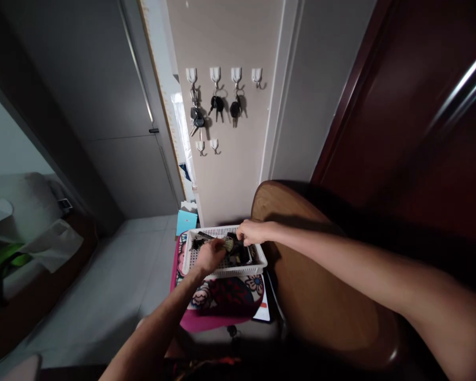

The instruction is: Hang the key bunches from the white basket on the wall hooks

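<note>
A white plastic basket (244, 271) with slotted sides holds a jumble of dark small items (238, 256). My left hand (211, 255) reaches into its middle, fingers curled and pressed together at a small pale yellow-green patterned object (229, 244). At the basket's back right, my right hand (254, 232) bends its fingers down over the dark items; what its fingertips grip is hidden. The basket rests on a pink-edged flowered cushion or seat cover (222, 296).
Above hang key bunches (217, 105) on white wall hooks (236, 75), one upper hook bare. A brown wooden panel (301, 254) stands close on the right. A blue box (186, 222) sits behind the basket's left side. A dark red door (400, 106) is at right.
</note>
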### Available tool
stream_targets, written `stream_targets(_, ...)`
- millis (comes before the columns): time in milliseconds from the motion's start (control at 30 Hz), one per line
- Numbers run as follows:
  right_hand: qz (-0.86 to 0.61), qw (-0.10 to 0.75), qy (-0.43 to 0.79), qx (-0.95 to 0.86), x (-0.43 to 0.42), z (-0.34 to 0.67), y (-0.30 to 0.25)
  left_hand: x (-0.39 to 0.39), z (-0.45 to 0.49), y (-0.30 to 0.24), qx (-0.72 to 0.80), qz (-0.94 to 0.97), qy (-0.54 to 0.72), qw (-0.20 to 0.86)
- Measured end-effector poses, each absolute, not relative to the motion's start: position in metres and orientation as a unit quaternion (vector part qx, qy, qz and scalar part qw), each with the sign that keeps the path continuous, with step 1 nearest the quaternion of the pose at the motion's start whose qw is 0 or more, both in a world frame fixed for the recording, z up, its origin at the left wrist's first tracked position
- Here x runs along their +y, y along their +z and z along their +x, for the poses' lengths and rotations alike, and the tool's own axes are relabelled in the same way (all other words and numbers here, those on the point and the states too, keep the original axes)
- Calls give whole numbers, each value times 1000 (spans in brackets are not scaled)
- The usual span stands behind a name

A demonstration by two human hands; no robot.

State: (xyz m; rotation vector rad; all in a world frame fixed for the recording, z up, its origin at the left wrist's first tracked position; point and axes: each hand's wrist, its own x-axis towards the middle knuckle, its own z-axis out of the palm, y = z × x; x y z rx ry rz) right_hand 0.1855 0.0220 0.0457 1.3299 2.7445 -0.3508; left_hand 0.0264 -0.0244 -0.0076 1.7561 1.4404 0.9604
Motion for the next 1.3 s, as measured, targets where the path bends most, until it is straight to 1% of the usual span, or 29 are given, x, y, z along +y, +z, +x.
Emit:
stream_targets(133, 426, 75, -109, 895, 15, 181, 39, -27, 24, -9, 553, 667, 357, 350)
stream_targets(233, 438, 79, -96, 890, 9, 178, 34, -27, 23, -10, 547, 669, 353, 359)
stream_targets(400, 378, 100, -45, 919, 0, 170, 25, -27, 23, -11, 537, 700, 337, 329)
stream_targets(500, 354, 94, -24, 930, -3, 167, 19, -26, 24, -11, 532, 711, 333, 316)
stream_targets(633, 373, 72, -52, 923, -4, 166, 13, -26, 23, -11, 544, 701, 329, 323)
stream_targets(733, 404, 61, -57, 911, -8, 163, 10, -24, 21, -12, 557, 666, 350, 353)
stream_targets(833, 407, 53, -34, 911, -12, 161, 10, -21, 16, -16, 587, 581, 384, 413)
stream_targets(933, 412, 57, -56, 908, -9, 161, 12, -16, 10, -21, 606, 495, 451, 430)
stream_targets(1033, 446, 36, -88, 890, 1, 162, 19, -12, 4, -25, 593, 453, 534, 398)
stream_targets(1100, 468, 9, -100, 878, 8, 162, 25, -9, 1, -26, 579, 454, 560, 380)
stream_targets(1200, 486, -12, -129, 864, 13, 161, 35, -8, -3, -22, 570, 505, 543, 354)
stream_targets(1300, 491, -13, -173, 854, 15, 160, 43, -10, -6, -12, 594, 586, 484, 264)
